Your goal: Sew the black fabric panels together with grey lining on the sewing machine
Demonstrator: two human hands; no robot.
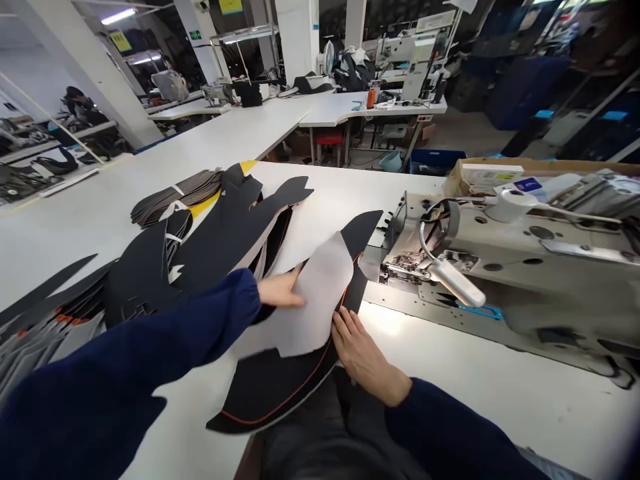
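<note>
A black fabric panel [280,383] with orange piping along its curved edge lies in front of me, partly over the table's near edge. On top of it is a light grey fabric piece [320,293]. My left hand [281,291] is at the grey piece's left edge, with the thumb over it and the fingers partly hidden; it looks closed on that edge. My right hand [363,353] lies with fingers stretched out on the piped edge, right of the grey piece. The panel's far end reaches close to the sewing machine [500,247].
Stacks of black cut pieces [140,267] and a tied grey bundle [175,193] lie to the left. A lamp [457,280] and blue-handled snips [480,311] are at the machine. Behind it stands a cardboard box [455,180] of supplies. Other worktables extend beyond.
</note>
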